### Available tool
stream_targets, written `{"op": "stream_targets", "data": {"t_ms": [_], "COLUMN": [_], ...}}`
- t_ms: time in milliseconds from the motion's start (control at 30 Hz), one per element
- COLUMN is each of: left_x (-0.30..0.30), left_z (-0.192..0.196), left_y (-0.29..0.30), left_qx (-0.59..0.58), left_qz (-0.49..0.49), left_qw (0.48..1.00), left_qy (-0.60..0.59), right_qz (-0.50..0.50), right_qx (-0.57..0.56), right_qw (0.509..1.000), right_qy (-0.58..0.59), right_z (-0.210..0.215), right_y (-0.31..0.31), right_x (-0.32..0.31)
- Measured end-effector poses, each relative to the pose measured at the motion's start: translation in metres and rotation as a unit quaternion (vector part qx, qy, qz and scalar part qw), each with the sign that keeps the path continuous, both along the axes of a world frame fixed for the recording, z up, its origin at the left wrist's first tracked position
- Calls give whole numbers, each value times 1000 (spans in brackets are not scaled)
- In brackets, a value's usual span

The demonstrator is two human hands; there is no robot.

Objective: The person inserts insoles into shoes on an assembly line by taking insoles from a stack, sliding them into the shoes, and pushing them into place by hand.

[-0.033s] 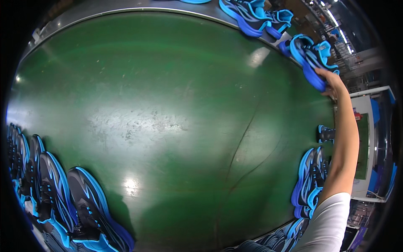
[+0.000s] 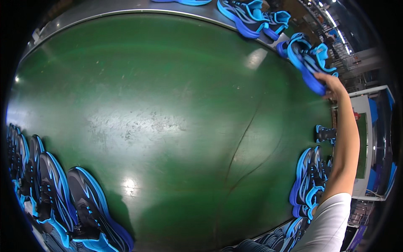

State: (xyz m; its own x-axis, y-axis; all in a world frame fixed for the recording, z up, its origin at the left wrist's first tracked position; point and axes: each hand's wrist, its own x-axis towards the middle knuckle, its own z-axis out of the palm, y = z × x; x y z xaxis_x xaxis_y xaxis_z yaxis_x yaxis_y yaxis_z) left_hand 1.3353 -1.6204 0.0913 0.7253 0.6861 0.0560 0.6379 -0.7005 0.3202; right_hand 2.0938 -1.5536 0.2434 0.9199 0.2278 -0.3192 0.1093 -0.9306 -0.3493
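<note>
I have my right arm out long, past the right side of the big green table (image 2: 168, 75). My right hand (image 2: 333, 87) has hold of the toe end of a black and blue sneaker (image 2: 308, 69). My thumb is on the upper near the toe, and some of my fingers are hidden, so I cannot tell just how they bend. I can't see my left hand, so I cannot tell what it does. The sneaker is at the far right edge of the table, with its bright blue sole facing the green top. Another sneaker (image 2: 322, 52) is right behind it. A bit to the left, a pair of sneakers (image 2: 247, 23) sits at the far edge, by the gray metal strip (image 2: 126, 9). Near me on the left is a row of sneakers (image 2: 90, 210), toes pointing away. More sneakers (image 2: 303, 176) stand beside my white sleeve (image 2: 329, 224).
</note>
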Motion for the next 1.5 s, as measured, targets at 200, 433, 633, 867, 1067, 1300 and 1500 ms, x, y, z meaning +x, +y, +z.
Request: {"op": "stream_targets", "data": {"t_ms": [200,433,633,867,1067,1300,1500], "left_x": [-5,-14,-17,-20,-26,-25,-20], "left_z": [3,3,7,14,19,19,29], "left_y": [-2,-3,-10,-15,-21,-38,-45], "left_qx": [5,0,15,23,30,29,31], "left_qz": [2,-5,-8,-11,-6,-3,-15], "left_qw": [1000,999,998,998,998,998,997], "left_qy": [-23,-45,-56,-54,-48,-49,-73], "right_qz": [234,130,307,65,-411,-12,169], "right_qx": [-222,-19,-322,40,468,575,524], "right_qw": [936,974,821,993,774,781,820], "right_qy": [138,184,357,93,113,-242,-154], "right_z": [-34,-28,25,-58,-192,-130,21], "right_y": [-104,-282,-265,-74,-4,-44,-126], "right_x": [-91,-296,-278,-183,-169,-135,-156]}}
